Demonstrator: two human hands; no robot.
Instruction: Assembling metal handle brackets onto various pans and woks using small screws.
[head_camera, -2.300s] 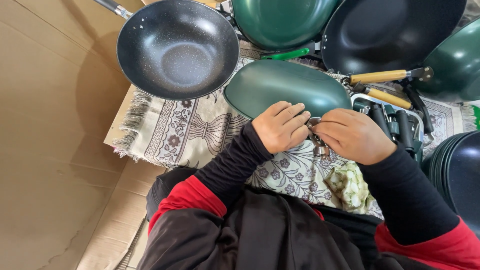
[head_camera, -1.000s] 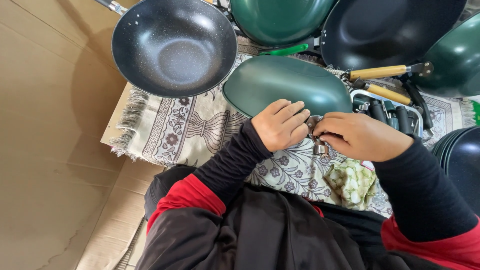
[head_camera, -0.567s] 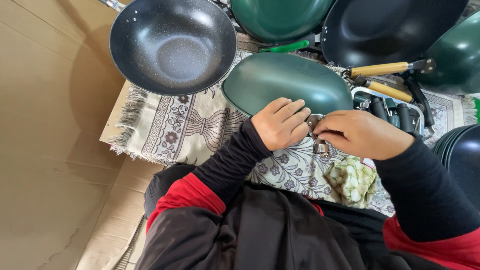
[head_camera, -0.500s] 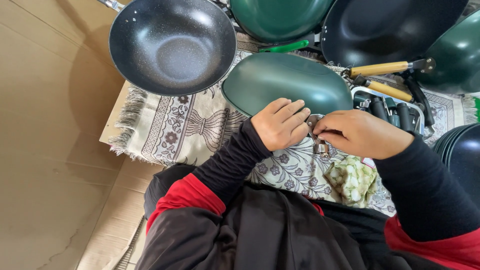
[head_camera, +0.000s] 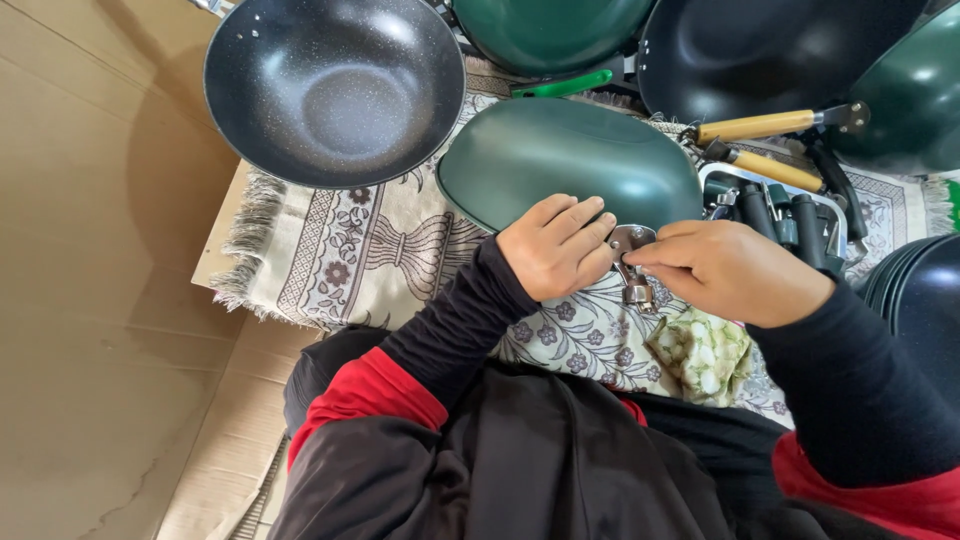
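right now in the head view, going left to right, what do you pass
cardboard → speckled black pan → left hand → metal bracket → right hand → stacked dark pans

The floor at the left is covered by flattened brown cardboard (head_camera: 90, 300), creased and scuffed. Over it a fringed woven rug (head_camera: 330, 250) with a pale floral pattern is spread. Pans are crowded along the top and right: a speckled black wok (head_camera: 335, 90), green pans (head_camera: 550, 30) and black pans (head_camera: 760, 50). Soft, even light is cast, with faint shadows.
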